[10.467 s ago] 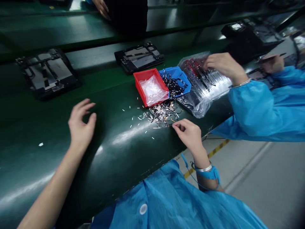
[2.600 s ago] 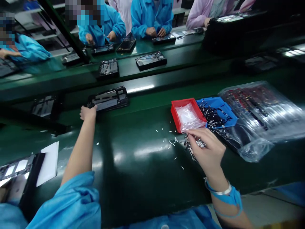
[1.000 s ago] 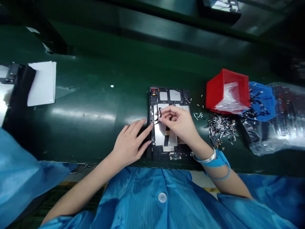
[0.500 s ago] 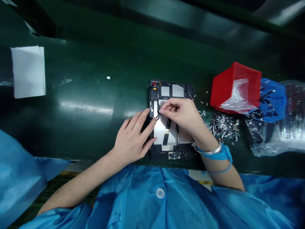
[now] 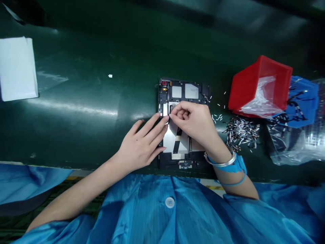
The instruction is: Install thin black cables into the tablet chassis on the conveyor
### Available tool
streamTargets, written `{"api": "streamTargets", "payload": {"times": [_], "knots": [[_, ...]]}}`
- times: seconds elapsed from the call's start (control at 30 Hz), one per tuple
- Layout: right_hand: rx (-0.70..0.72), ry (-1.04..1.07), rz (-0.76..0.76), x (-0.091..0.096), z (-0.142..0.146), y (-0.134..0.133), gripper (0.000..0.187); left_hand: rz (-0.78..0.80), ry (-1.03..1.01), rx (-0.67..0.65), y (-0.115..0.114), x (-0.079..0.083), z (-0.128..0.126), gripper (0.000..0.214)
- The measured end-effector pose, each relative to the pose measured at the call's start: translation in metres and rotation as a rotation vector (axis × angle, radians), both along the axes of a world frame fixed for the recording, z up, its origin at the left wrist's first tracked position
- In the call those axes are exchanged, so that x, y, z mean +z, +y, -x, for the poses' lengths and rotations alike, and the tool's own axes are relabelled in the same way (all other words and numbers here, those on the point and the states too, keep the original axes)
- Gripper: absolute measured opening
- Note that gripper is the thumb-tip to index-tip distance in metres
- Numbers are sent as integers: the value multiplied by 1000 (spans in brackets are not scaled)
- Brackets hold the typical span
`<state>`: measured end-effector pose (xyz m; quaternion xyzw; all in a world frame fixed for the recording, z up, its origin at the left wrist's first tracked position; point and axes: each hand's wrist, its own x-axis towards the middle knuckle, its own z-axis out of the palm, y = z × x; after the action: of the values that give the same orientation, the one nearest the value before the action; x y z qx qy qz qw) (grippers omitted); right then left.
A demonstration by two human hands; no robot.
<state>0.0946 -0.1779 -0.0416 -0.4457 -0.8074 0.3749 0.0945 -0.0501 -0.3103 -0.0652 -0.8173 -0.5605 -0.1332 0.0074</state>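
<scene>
An opened tablet back frame (image 5: pixel 189 91) lies on the green conveyor belt (image 5: pixel 83 88) right in front of me. My right hand (image 5: pixel 195 122) hovers over its upper left part, fingers pinched on a thin black cable (image 5: pixel 171 107) that curves along the frame's left side. My left hand (image 5: pixel 142 144) lies flat with fingers stretched out, fingertips pressing the frame's left edge beside the cable. A silver bracelet and blue wrist strap (image 5: pixel 228 164) circle my right wrist.
A red bin (image 5: pixel 250 86) with clear plastic inside stands right of the frame, a blue bin (image 5: pixel 303 101) of black cables behind it. A heap of small metal-tipped parts (image 5: pixel 241 132) lies between. A plastic bag (image 5: pixel 297 145) sits far right, white paper (image 5: pixel 16 69) far left.
My left fingertips have slid up to the frame's left edge, meeting the right hand's pinch. The view has shifted so the frame and bins sit slightly higher and further right.
</scene>
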Motion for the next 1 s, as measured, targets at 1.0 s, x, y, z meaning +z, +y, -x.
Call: {"api": "streamTargets", "payload": {"times": [1.0], "knots": [[327, -97, -723, -20, -24, 1, 34, -35, 32, -150, 14, -2, 11, 47]]}}
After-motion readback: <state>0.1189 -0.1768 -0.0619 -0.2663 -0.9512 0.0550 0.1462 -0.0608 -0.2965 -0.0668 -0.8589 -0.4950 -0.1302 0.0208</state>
